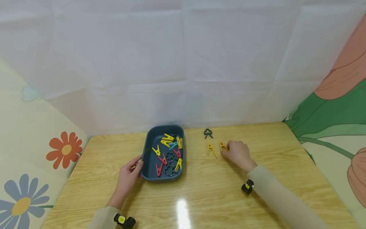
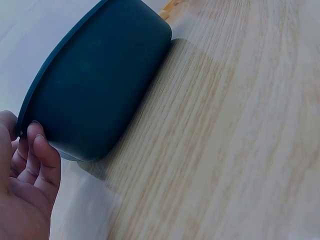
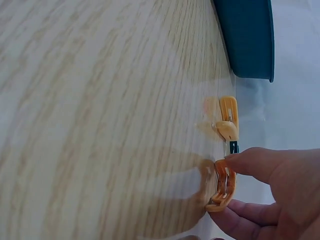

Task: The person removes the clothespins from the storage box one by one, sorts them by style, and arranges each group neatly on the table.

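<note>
At the near left corner of a dark blue bin [image 1: 164, 179], my left hand [image 1: 127, 175] grips the rim, thumb on one side and fingers on the outer wall. Inside the bin lie several yellow clothespins [image 1: 178, 164], red clothespins [image 1: 159, 170], a light blue clothespin [image 1: 173, 145] and dark clips [image 1: 170, 170]. To the right, my right hand [image 1: 239, 156] pinches an orange-yellow clothespin [image 3: 228, 182] between thumb and fingers, close to the tabletop. Just left of it rests a second orange-yellow clothespin [image 1: 210, 149], apart from the hand.
Behind the two clothespins on the right, a dark green clip [image 1: 208, 133] lies near the back edge of the wooden table [image 1: 211, 197]. A white sheet [image 1: 183, 63] hangs behind the table. Flower-patterned panels [image 1: 31, 143] stand at both sides.
</note>
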A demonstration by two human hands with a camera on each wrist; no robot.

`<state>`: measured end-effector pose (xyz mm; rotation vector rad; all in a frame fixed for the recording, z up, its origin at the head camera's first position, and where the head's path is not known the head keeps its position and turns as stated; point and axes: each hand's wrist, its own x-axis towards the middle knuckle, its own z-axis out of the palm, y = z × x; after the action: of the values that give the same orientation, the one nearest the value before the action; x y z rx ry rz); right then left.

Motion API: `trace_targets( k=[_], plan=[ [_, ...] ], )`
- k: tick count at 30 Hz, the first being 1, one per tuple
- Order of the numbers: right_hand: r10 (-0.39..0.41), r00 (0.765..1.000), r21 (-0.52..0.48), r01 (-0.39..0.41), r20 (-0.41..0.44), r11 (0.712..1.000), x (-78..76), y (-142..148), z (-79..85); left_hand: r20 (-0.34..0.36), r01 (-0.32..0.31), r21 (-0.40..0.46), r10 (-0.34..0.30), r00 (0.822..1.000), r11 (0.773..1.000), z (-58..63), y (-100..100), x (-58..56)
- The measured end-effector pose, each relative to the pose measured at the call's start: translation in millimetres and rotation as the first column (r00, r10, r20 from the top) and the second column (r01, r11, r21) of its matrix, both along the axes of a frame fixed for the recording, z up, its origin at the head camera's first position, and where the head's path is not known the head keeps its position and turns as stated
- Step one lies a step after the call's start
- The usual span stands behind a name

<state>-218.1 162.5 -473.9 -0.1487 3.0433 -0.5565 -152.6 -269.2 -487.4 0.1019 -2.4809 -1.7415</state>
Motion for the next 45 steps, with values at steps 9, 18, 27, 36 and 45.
trace_targets(
  k=[9, 18, 27, 36, 45],
  plan=[
    [0.003, 1.0, -0.012, -0.003, 0.004, 1.0, 2.4, 0.2, -1.7, -0.001, -0.001, 0.007, 0.001, 1.0, 1.0, -0.3, 0.1, -0.2],
    [0.01, 1.0, -0.008, -0.01, 0.01, 1.0, 1.0, 1.4, -4.5, 0.005, 0.004, 0.021, -0.004, 1.0, 1.0, 0.1, 0.6, -0.4],
    [0.035, 0.999, -0.033, -0.035, 0.006, 0.999, 1.6, -2.9, -4.0, 0.0, 0.003, 0.03, -0.003, 1.0, 1.0, 1.2, 0.7, 0.0],
    [0.039, 0.999, -0.041, -0.039, 0.003, 0.998, 2.8, -2.4, -4.3, 0.001, 0.018, 0.021, -0.018, 1.0, 1.0, 2.1, 0.3, 2.7],
    [0.044, 0.999, -0.042, -0.044, -0.007, 0.998, 3.2, -2.3, -5.8, 0.022, 0.018, 0.02, -0.018, 1.0, 1.0, 3.7, 0.7, 2.8]
  ],
)
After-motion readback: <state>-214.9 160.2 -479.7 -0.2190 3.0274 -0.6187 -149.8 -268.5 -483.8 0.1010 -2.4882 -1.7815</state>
